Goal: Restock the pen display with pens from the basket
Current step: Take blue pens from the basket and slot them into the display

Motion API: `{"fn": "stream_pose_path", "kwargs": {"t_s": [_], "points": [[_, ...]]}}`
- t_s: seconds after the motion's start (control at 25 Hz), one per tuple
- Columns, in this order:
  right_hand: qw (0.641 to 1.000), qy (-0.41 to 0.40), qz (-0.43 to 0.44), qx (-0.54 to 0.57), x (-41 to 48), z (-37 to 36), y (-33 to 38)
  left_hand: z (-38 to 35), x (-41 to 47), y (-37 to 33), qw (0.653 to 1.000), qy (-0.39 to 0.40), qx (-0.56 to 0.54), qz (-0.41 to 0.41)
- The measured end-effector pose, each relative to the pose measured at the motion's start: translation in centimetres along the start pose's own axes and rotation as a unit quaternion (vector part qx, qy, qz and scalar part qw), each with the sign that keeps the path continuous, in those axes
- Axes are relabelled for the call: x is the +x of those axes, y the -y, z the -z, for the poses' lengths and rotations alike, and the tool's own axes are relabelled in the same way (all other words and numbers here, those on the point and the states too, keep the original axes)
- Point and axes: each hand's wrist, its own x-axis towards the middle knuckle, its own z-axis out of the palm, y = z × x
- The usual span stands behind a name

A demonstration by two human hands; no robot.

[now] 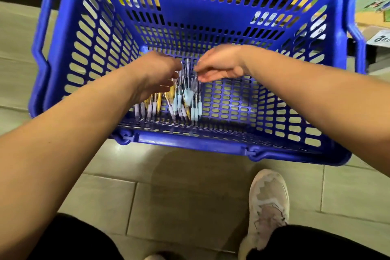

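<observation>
- Down at the 6 o'clock edge of the blue plastic basket [84, 53], a loose heap of pens [179, 101] is lying against the near wall, tips pointing toward 6 o'clock.
- The left hand [156, 74] is reaching in from 8 o'clock, its fingers [175, 75] curling round the upper ends of the bunch and gripping them.
- The right hand [219, 65] is coming in from 4 o'clock with fingers [199, 67] and thumb bent toward the same pens. Motion blur is hiding whether they are pinching anything, so I cannot tell.
- To do this step well, the right hand should be sweeping stray pens into the left-hand bundle and squaring them so all tips are facing one way before lifting.
- Slim smooth barrels are likely to be slipping past each other, so a firm wrap near the middle is probably serving better than a pinch at the ends.
- The pens are showing clear or yellow barrels with pale blue, lilac and white soft-looking grip sleeves.
- The basket is looking rigid and glossy, its walls and floor pierced with oval slots that narrow tips could be catching in.
- The basket is sitting on a smooth tiled floor [190, 196], with a worn pale mesh shoe [268, 207] at 5 o'clock.
- The pen display is not appearing in view.
</observation>
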Motion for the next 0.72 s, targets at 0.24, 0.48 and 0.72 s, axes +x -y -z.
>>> {"fn": "stream_pose_path", "kwargs": {"t_s": [0.24,0.48,0.72], "points": [[0.985,0.081,0.120,0.092,-1.9,-1.4,2.4,-0.9,0.8,-0.2,1.000,0.025,-0.001,-0.013],[0.880,-0.114,0.018,-0.461,1.6,-2.1,-2.6,1.0,0.1,0.9,0.999,-0.022,-0.009,0.026],[0.894,-0.140,0.064,-0.421,3.5,-4.3,-4.8,2.0,0.4,1.6,0.999,-0.024,0.005,0.037]]}}
